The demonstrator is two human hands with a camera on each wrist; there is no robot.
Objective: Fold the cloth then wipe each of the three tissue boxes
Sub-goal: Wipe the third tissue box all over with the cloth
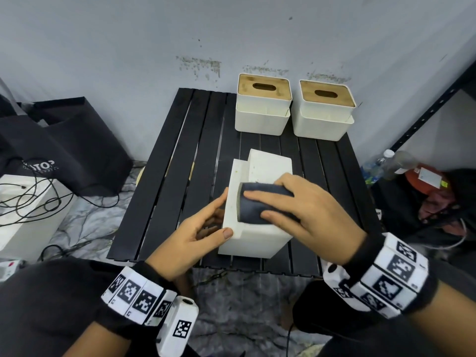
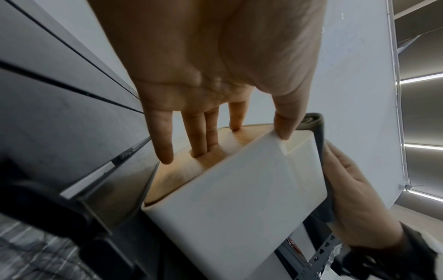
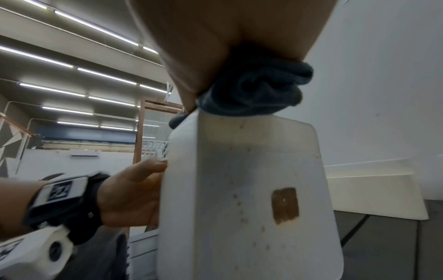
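One white tissue box [image 1: 257, 238] lies on its side in the middle of the black slatted table [image 1: 167, 176]. My left hand [image 1: 221, 217] holds its left end, fingers on the wooden lid [image 2: 182, 170] and thumb on the upper white face [image 2: 239, 199]. My right hand [image 1: 255, 204] holds a folded dark grey cloth [image 1: 255, 210] pressed on that upper face. The cloth [image 3: 258, 89] bunches under my palm in the right wrist view. Two more tissue boxes [image 1: 262, 117] [image 1: 323, 122] stand upright at the table's far edge, untouched.
A black bag [image 1: 64, 140] and a white box with cables [image 1: 23, 210] sit on the floor to the left. At right are a plastic bottle [image 1: 386, 161] and a black metal shelf upright [image 1: 425, 114]. A wall runs close behind the table.
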